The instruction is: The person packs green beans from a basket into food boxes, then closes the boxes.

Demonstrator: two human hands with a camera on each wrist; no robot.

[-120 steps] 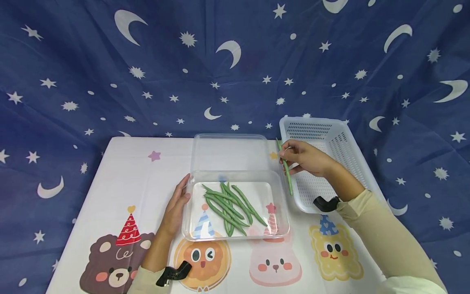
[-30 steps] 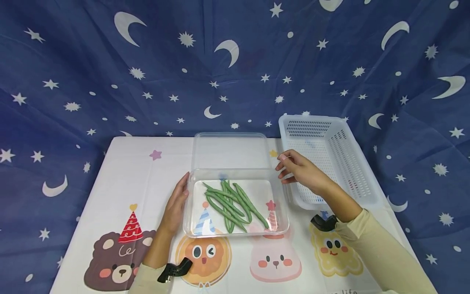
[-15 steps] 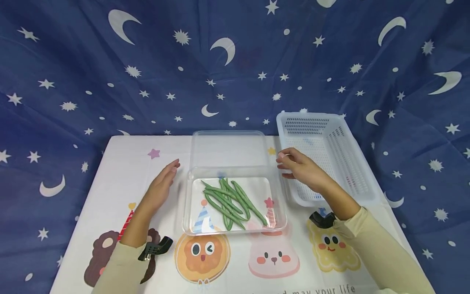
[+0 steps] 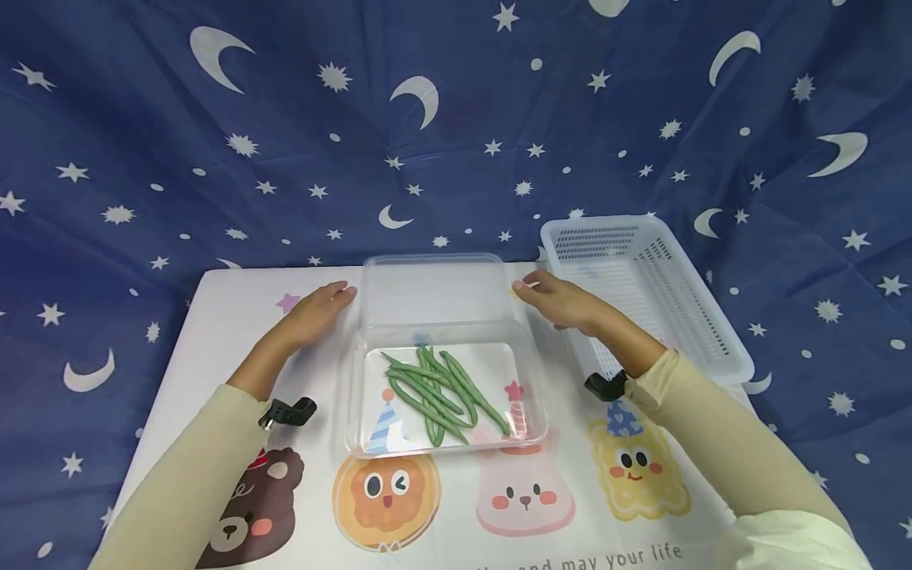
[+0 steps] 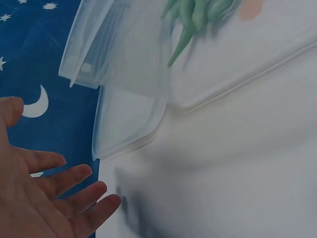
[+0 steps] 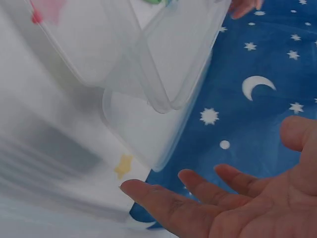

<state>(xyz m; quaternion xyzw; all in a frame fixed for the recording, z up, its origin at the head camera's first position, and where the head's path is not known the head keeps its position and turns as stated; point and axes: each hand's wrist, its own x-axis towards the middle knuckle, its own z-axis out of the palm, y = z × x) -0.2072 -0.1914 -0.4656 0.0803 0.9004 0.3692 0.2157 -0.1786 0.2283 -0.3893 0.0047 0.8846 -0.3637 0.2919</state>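
A clear plastic food container (image 4: 527,419) sits mid-table with several green beans (image 4: 435,388) lying inside. Flat behind it is its clear lid (image 4: 431,286), partly covered by the container's back wall in my view. My left hand (image 4: 318,311) is near the lid's left side, fingers extended; the left wrist view shows a gap between its fingers (image 5: 101,210) and the lid (image 5: 126,124). Off the lid's right side is my right hand (image 4: 561,301), loosely spread and holding nothing. In the right wrist view its fingers (image 6: 163,198) stay apart from the lid (image 6: 141,126).
At the back right stands a white perforated plastic basket (image 4: 701,317), beside my right forearm. Cartoon animals and party hats are printed on the white tablecloth (image 4: 456,514). A dark blue curtain (image 4: 299,95) with moons and stars hangs behind the table.
The green bean seen earlier in my right hand is gone from it. My left hand has left the container's side and moved back beside the lid. The right hand has shifted slightly back-left.
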